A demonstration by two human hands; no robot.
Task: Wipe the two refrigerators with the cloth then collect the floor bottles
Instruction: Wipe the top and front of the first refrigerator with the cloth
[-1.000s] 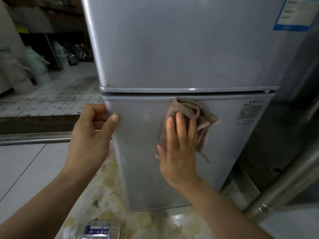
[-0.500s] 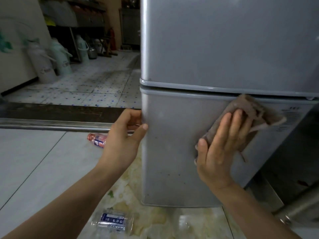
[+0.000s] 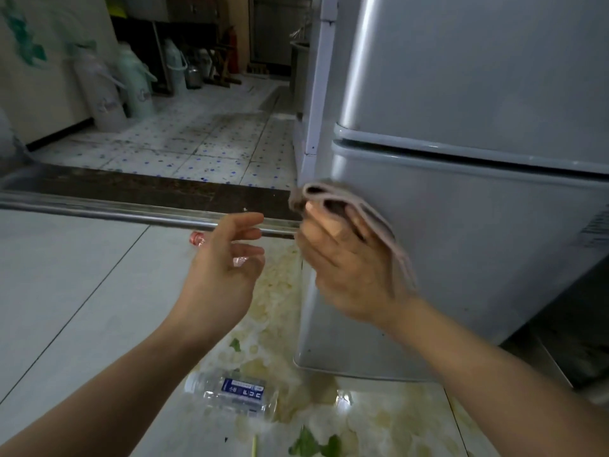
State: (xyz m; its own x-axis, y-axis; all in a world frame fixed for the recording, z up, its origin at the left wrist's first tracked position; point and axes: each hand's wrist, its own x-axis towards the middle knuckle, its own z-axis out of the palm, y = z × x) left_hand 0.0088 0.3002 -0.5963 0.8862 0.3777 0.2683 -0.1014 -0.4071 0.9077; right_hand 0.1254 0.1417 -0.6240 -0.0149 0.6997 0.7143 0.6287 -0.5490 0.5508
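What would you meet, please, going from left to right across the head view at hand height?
Red-capped bottle on the floor → empty left hand → right hand holding the brownish folded cloth → grey refrigerator door.

Both forearms are bare to the frame edge; the left hand [image 3: 227, 278] and right hand [image 3: 349, 275] wear no gloves.

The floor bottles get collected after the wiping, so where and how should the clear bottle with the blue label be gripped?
Grip the clear bottle around its labelled middle, coming straight down from above. It lies on its side on the floor with its long side exposed. The open left hand looks the likelier one, since the right hand holds the cloth.
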